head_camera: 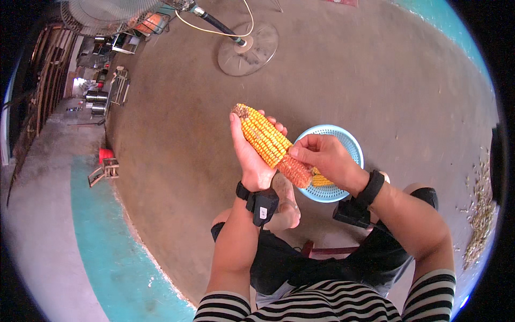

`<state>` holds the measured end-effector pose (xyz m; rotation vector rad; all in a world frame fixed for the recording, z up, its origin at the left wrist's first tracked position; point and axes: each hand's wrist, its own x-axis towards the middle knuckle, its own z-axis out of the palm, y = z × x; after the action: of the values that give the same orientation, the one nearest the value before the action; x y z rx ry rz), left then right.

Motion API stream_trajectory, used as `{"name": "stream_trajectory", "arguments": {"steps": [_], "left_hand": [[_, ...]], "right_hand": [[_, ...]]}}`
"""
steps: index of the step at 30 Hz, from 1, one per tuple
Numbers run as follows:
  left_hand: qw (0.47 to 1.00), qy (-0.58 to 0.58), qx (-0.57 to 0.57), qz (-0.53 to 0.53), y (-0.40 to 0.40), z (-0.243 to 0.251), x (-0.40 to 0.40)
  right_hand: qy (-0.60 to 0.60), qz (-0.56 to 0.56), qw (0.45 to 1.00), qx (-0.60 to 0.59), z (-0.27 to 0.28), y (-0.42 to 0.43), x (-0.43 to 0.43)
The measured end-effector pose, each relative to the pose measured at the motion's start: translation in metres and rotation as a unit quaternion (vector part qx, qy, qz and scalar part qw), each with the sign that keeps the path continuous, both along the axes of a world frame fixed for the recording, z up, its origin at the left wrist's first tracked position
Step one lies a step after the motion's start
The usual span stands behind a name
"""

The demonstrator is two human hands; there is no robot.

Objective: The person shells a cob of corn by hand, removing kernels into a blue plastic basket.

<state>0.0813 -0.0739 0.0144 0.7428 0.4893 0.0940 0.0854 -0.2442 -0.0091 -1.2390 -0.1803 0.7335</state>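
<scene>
A dried ear of yellow corn (263, 135) lies tilted across my left hand (251, 155), whose thumb and fingers wrap its sides near the tip. The upper part of the ear bears kernels, while the lower end is bare reddish cob (295, 172). My right hand (326, 159) has its thumb and forefinger at the edge where kernels meet bare cob; whether loose kernels are between them is hidden. Below the right hand, on the floor, stands a light blue perforated plastic basket (357, 147) with more yellow corn (322, 180) inside, partly covered by the hand.
A standing fan's round base (248, 50) rests on the floor ahead, its cord hanging nearby. Small wooden stools (109, 168) and a red container (106, 155) stand at the left by the wall. Scattered plant debris (481, 217) lies at the far right. My feet flank the basket.
</scene>
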Motion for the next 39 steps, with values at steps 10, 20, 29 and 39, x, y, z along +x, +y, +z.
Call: {"name": "stream_trajectory", "arguments": {"steps": [10, 20, 29, 39], "left_hand": [[1.0, -0.02, -0.01, 0.003, -0.002, 0.005, 0.002], [0.999, -0.035, -0.013, 0.025, -0.001, -0.002, 0.003], [0.999, -0.035, -0.037, 0.006, -0.001, 0.003, 0.002], [0.998, -0.05, -0.034, 0.004, -0.002, 0.004, 0.002]], "right_hand": [[-0.074, -0.013, 0.996, -0.045, 0.018, -0.008, 0.002], [-0.222, -0.02, 0.963, -0.154, 0.0, -0.025, 0.01], [-0.39, -0.009, 0.867, -0.31, -0.011, -0.027, 0.012], [0.152, 0.103, 0.983, -0.007, 0.002, -0.01, 0.013]]}}
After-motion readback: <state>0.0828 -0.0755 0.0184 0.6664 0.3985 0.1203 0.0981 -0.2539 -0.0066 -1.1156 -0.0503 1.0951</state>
